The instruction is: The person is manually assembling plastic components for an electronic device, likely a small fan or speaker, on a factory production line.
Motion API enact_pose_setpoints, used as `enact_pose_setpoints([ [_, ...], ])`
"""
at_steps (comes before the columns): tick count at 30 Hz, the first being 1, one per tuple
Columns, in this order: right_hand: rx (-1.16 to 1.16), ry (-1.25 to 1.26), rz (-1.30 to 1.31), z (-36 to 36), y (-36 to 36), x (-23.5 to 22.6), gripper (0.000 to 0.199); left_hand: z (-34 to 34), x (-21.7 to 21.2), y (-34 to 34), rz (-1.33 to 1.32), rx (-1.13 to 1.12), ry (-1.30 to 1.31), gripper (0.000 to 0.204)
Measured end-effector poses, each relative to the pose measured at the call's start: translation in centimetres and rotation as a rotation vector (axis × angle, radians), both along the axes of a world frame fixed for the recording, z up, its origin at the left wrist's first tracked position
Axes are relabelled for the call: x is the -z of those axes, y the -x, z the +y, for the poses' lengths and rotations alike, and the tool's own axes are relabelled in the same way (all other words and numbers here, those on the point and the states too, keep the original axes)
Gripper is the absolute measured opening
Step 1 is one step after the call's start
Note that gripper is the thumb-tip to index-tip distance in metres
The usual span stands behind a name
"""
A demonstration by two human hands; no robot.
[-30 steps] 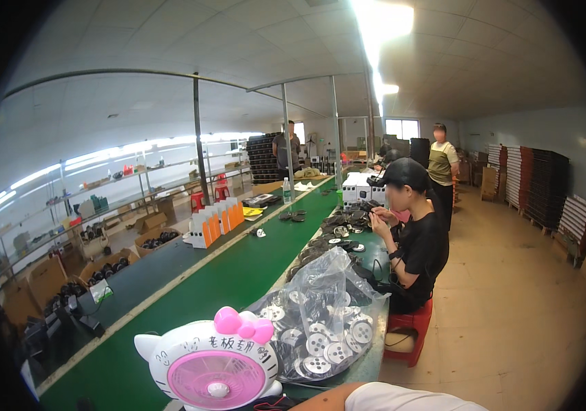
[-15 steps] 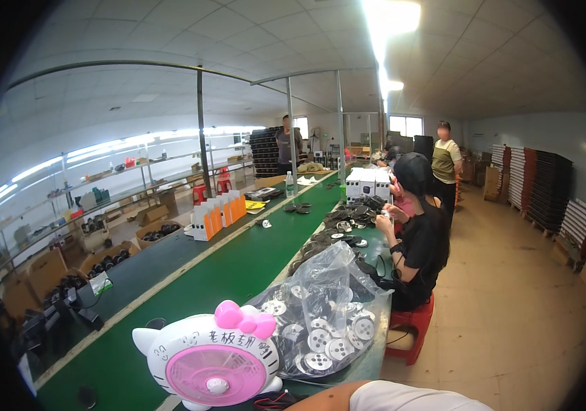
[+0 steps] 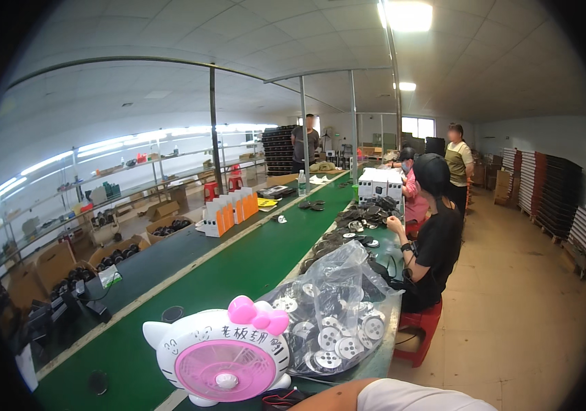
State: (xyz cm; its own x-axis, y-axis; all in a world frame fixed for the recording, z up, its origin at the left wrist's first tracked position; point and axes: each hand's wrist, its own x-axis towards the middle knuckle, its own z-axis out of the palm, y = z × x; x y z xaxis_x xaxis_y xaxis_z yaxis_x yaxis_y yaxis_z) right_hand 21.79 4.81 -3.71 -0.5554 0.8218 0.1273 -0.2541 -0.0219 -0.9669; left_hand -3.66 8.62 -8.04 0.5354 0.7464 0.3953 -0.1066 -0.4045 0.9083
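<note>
In the head view, the wearer's arm [image 3: 334, 399] crosses the lower edge, bare below a white sleeve [image 3: 420, 397]. Both hands are out of frame, so whether either is clenched, loose or grasping something I cannot tell.

Nearest the arm is a dark bundle [image 3: 281, 399] with a red cord. Just beyond it stands a pink-and-white fan [image 3: 226, 373], upright, with cat ears and a pink bow. Just beside the fan, on its right, a clear bag [image 3: 337, 288] rests on the worktop, full of white discs [image 3: 348, 347] with dark holes. Whether bag and fan touch is unclear.

The green belt [image 3: 238, 274] runs away to the left of the bag, with two dark discs [image 3: 98, 382] near the fan. Across it stand orange-and-white boxes [image 3: 224, 218] in a row and, farther on, a bottle [image 3: 302, 183].

Behind the bag lie heaped dark parts [image 3: 341, 238], then stacked white boxes [image 3: 380, 185]. Beside the heap, a co-worker [image 3: 437, 236] in black sits on a red stool [image 3: 421, 332], one hand [image 3: 395, 225] raised.
</note>
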Motion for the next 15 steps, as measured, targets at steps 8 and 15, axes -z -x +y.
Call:
enact_pose_setpoints([
  [8, 0.128, -0.07, -0.007, 0.2, -0.9, -0.7, 0.062, -4.0, -4.4, -2.6, -0.549, 0.078, 0.368, 0.073],
  [15, 0.083, -0.089, 0.102, 0.0, -1.4, -1.7, 0.062, -4.0, -5.2, -2.4, -0.474, 0.058, 0.566, 0.054],
])
